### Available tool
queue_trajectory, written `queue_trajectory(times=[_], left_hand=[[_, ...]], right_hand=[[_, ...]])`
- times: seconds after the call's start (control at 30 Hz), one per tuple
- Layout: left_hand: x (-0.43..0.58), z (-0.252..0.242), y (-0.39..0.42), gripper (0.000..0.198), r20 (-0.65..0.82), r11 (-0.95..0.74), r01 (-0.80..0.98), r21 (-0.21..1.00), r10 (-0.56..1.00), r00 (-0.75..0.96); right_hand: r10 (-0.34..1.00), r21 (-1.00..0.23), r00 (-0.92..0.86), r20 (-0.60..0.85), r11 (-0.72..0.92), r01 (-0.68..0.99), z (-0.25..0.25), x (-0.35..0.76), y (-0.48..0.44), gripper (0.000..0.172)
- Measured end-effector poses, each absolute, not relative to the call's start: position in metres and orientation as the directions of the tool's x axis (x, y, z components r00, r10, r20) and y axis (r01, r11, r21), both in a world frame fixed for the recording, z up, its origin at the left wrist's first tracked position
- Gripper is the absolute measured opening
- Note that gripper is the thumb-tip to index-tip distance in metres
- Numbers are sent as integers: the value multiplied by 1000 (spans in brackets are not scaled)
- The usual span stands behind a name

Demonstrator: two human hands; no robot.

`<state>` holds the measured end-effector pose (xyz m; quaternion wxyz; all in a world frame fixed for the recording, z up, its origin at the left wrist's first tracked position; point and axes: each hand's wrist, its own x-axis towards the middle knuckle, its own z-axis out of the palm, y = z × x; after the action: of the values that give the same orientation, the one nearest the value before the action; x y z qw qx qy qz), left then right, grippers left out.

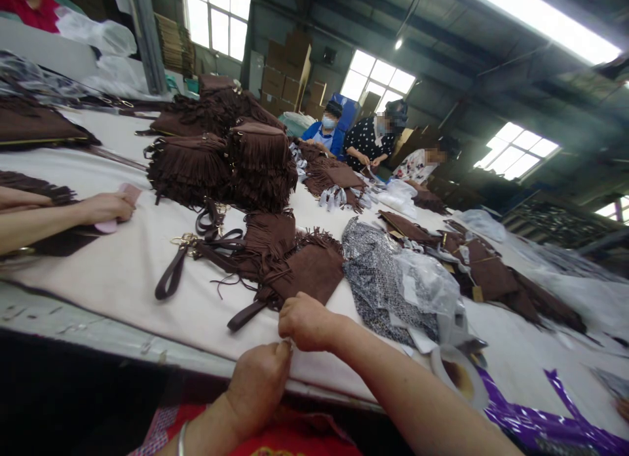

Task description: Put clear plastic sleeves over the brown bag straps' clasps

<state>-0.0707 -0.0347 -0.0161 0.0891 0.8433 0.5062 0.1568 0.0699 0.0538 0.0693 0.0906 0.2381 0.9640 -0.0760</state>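
Observation:
My left hand (260,376) and my right hand (308,322) meet at the table's near edge, both with fingers pinched together. Between their fingertips is a tiny pale bit, too small to name. Just beyond my right hand lies a brown fringed pouch (312,272), its wrist strap (246,316) pointing toward the front edge. Other brown fringed pieces (268,236) lie against it. To their left rests a dark loop strap (171,272) with gold-coloured clasps (184,238).
Stacks of brown fringed bags (260,148) stand farther back. A co-worker's hand (111,207) works at the left. To my right are grey patterned fabric (368,279), clear plastic (427,279), a tape roll (459,377) and purple packaging (535,417). Several people sit or stand across the table.

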Motion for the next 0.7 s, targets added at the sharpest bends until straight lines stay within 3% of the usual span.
queue_trajectory(times=[0.23,0.43,0.5,0.57,0.6,0.63,0.7], left_hand=[[-70,1,-29,31,53,-245,844,477,966,251],[-69,4,-23,31,18,-197,843,500,976,217],[-69,1,-24,31,29,-205,846,492,975,220],[-70,-1,-27,32,63,-235,850,471,970,233],[-70,-3,-29,33,85,-255,851,459,966,244],[-69,-4,-32,33,108,-276,850,449,961,255],[-67,-7,-36,33,144,-315,839,443,949,280]], right_hand=[[480,-234,-875,60,859,456,54,98,37,13],[514,-223,-856,59,842,491,63,112,23,24],[610,-268,-778,149,782,562,65,120,17,28],[808,-417,-524,269,588,693,60,127,7,24],[899,-527,-352,262,439,728,55,129,1,23],[964,-641,-191,185,266,720,48,129,-4,28],[988,-811,-9,-151,-119,573,34,125,-13,38]])
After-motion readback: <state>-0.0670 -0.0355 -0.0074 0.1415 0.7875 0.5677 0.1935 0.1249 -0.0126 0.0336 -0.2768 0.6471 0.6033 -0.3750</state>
